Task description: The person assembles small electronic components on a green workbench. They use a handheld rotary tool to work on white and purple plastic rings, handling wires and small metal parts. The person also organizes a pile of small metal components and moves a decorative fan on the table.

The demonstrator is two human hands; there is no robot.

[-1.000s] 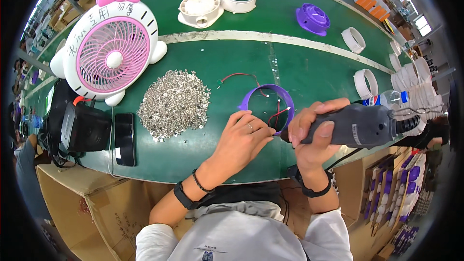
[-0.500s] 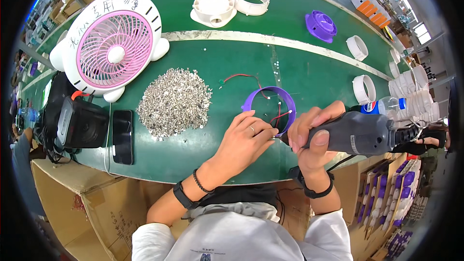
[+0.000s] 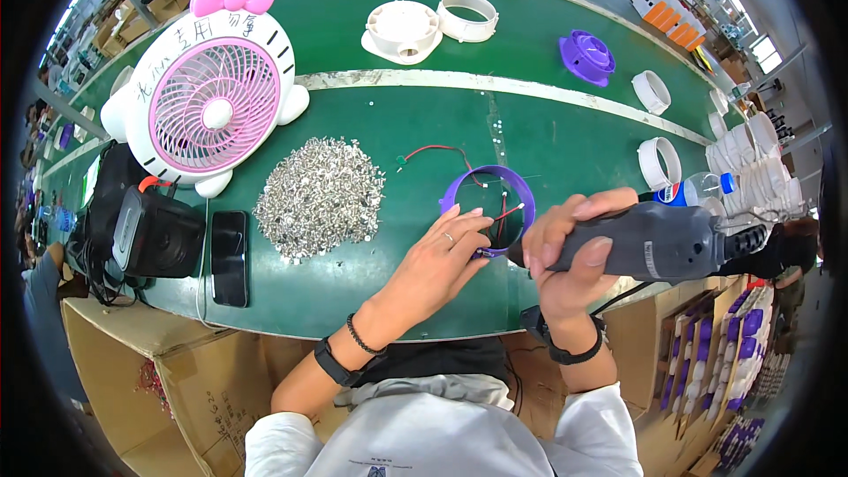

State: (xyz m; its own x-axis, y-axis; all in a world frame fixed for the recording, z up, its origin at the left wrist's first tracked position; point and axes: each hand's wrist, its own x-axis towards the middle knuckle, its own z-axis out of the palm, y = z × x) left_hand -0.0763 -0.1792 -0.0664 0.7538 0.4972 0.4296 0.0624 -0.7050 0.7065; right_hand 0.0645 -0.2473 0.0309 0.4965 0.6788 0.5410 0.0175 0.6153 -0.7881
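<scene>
A purple plastic ring (image 3: pixel 527 193) rests on the green table in front of me. My left hand (image 3: pixel 435 256) grips its near left wall, fingers curled over the rim. Thin red wires (image 3: pixel 503 215) show inside the ring, and another red wire (image 3: pixel 439 147) runs out past its far side to a small green board (image 3: pixel 402 160). My right hand (image 3: pixel 570 252) is wrapped round a dark grey electric screwdriver (image 3: pixel 662 243), held level with its nose pointing left at the ring's near edge. Fingers hide the exact tip. Left of my left hand lies a heap of small silver screws (image 3: pixel 320 200).
A pink-and-white fan (image 3: pixel 216 110), a black speaker (image 3: pixel 159 230) and a phone (image 3: pixel 229 258) stand or lie at left. White housings (image 3: pixel 403 33), a purple housing (image 3: pixel 587 58), loose white rings (image 3: pixel 660 163) and a bottle (image 3: pixel 698 192) sit farther back and right.
My left hand has shifted slightly left along the ring's near edge, its fingers drawn back from the screwdriver's nose. The screwdriver's nose has moved a little left. The whole view has tilted slightly.
</scene>
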